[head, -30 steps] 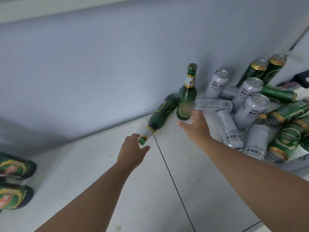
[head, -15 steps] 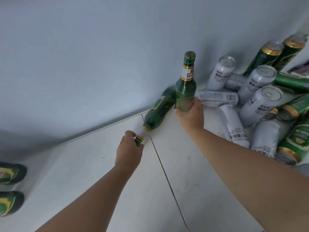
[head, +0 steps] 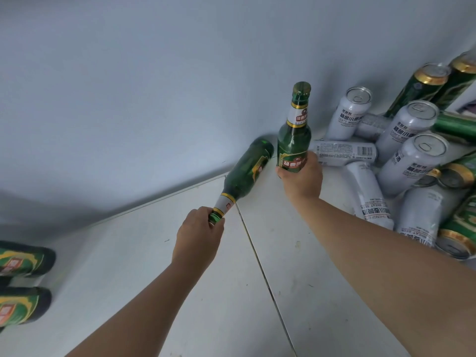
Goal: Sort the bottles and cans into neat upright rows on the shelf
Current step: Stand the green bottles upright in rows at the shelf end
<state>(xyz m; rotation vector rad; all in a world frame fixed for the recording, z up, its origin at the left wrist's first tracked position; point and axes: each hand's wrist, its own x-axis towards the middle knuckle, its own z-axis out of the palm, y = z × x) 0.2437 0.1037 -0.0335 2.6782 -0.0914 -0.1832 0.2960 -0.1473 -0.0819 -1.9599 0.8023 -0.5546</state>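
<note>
While both my hands are busy w/ bottles, biggest thing in view is the grey back wall (head: 154,86), then the white shelf (head: 296,279) w/ a seam running front to back. R side of shelf: a jumbled pile of cans against the wall. White cans (head: 414,161) partly upright, partly flat on their sides; green cans (head: 422,86) w/ gold rims at the back and along the R edge, some leaning, some lying. Not in rows. Far L edge: two green bottles (head: 23,279) lying on their sides, one above the other in the frame, only the lower bodies in view.

R hand (head: 301,179) is wrapped round the lower body of an upright bottle (head: 295,140), fingers over the label, cap up. Can't tell if its base is touching the shelf, hand hides it. It sits just L of the can pile, near the wall.

L hand (head: 198,235) is closed on the cap end of a lying bottle (head: 244,171). Neck points toward me, base toward the wall, close beside the upright bottle's lower body. Can't tell whether they touch.
</note>
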